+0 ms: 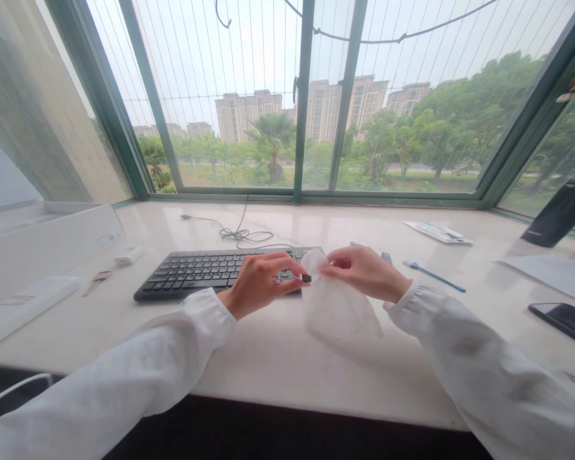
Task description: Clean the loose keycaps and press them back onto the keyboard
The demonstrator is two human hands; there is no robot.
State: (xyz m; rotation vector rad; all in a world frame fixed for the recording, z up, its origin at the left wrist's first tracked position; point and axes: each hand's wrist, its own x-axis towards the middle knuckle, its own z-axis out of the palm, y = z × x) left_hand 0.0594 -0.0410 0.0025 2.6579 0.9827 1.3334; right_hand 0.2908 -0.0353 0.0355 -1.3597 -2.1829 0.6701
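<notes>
Dark piece (306, 278): small, raised above the table (259, 358), in front of the right end of the keyboard (186, 276). Left hand (261, 281): thumb and index finger nearly closed, the piece pinched at their tips; other fingers bent.

Bag (342, 319): thin, white, see-through, hanging just right of the piece. Right hand (359, 271): thumb and fingertips drawn together on the bag's upper part, gripping it. Whether the piece touches the bag cannot be told.

Keyboard: black, lying flat, partly covered by the left hand. Cable (249, 236): loosely coiled behind it, plug (185, 217) to the left.

Left of keyboard: white block (129, 255) and, nearer, a key (96, 282). Further left: a flat white tray (26, 312), with a white box (43, 230) behind.

Right side: blue rod (438, 278) lying aslant near the right wrist; packet (438, 232) flat behind it. Toward the right edge: paper (551, 275), phone (565, 322) nearer, and a black container (561, 212) leaning by the window (397, 198).
</notes>
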